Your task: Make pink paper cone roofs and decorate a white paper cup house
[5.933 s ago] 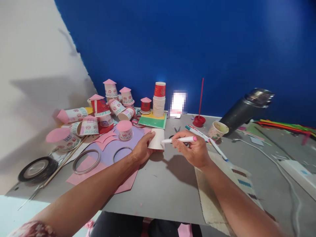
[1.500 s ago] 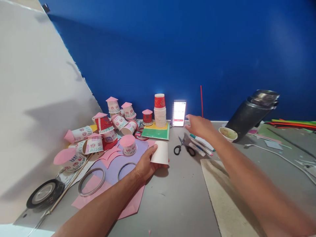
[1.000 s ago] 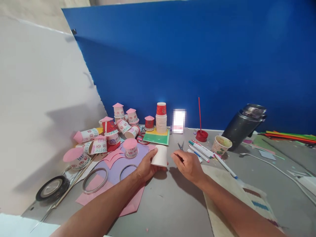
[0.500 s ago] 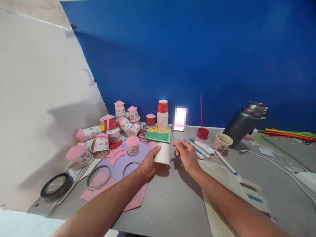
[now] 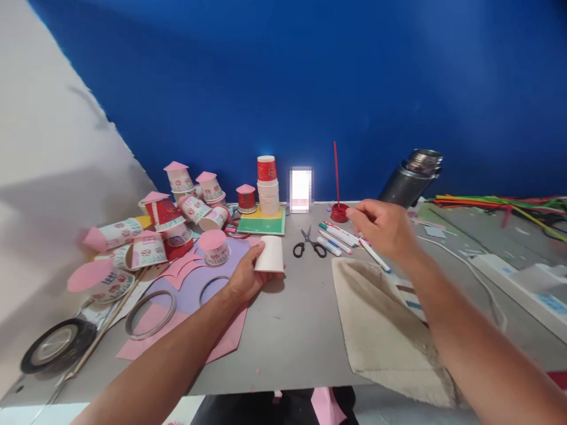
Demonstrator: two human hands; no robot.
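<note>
Grey table (image 5: pixel 301 330), blue wall (image 5: pixel 266 77) behind. Left hand (image 5: pixel 247 273) grips a white cup (image 5: pixel 270 254) above the table. Right hand (image 5: pixel 383 227), near a red pot (image 5: pixel 339 214), has bent fingers; contents indeterminable. Scissors (image 5: pixel 307 238) lie right of the cup.

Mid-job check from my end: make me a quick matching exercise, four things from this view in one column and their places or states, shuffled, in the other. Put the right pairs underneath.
Things
1. Plain white cup
2. Scissors
3. Stack of cups
4. Thin red stick

Places or states
A. Upright in a red pot
B. Lying on the grey table, blades apart
C. Held in the left hand
D. Standing on a green-and-yellow pack

Pairs: 1-C, 2-B, 3-D, 4-A
</note>
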